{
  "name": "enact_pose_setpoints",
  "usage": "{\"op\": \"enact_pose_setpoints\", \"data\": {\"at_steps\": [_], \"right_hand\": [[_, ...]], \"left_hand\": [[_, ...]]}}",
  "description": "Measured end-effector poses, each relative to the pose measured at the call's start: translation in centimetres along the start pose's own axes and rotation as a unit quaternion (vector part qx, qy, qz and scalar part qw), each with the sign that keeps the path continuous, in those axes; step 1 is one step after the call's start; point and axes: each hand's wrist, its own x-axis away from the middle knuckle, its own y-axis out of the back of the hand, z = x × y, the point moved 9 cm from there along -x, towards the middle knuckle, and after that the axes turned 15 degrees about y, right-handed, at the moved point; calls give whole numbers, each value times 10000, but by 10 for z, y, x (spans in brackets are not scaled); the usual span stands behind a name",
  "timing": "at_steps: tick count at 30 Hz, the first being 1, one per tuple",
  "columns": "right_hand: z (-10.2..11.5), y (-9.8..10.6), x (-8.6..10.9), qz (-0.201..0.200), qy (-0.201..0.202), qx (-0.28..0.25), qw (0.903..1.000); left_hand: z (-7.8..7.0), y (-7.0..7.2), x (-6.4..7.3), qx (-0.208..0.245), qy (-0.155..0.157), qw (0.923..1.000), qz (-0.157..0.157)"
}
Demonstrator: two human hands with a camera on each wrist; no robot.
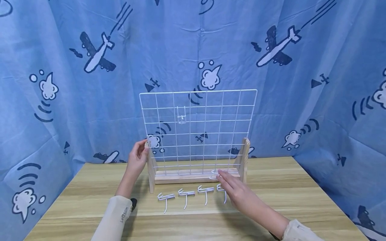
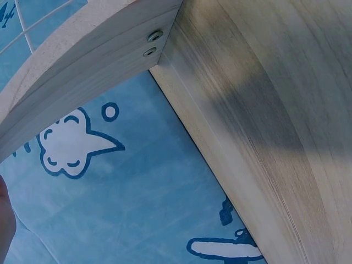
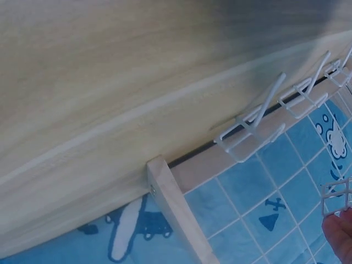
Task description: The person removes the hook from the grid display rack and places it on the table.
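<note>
On the table stands a white wire grid panel (image 1: 198, 127) in a wooden stand (image 1: 187, 178). My left hand (image 1: 137, 159) grips the top of the stand's left upright (image 1: 150, 170), which fills the upper left of the left wrist view. With my right hand (image 1: 241, 194) I pinch a white wire hook (image 3: 335, 197) in front of the panel's lower right. In the head view only its prongs (image 1: 213, 177) show past the fingertips. Another white hook (image 1: 182, 117) hangs high on the grid, left of centre.
Several white wire hooks (image 1: 186, 193) lie in a row on the wooden table (image 1: 169, 224) before the stand, the rightmost partly behind my right hand. A blue curtain (image 1: 169, 60) printed with planes and clouds hangs behind and at both sides.
</note>
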Motion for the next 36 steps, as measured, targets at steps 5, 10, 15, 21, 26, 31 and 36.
{"op": "enact_pose_setpoints", "data": {"at_steps": [5,10,15,21,26,31,36], "right_hand": [[3,-7,6,83,156,160,9997],[6,-14,9,419,152,69,9990],[8,-20,12,786,74,-38,9969],[11,-26,17,1102,48,-314,9934],[15,-36,22,1578,67,-369,9868],[20,-43,26,1901,98,-425,9808],[23,-48,30,2166,78,-574,9745]], "left_hand": [[1,0,0,-26,35,10000,-1],[1,0,0,10,16,10000,5],[-6,-1,5,-23,179,9998,73],[0,0,-1,-61,109,9999,-14],[1,0,-1,-23,110,9999,-14],[-4,-1,3,-23,249,9997,80],[-21,-3,14,-54,302,9995,105]]}}
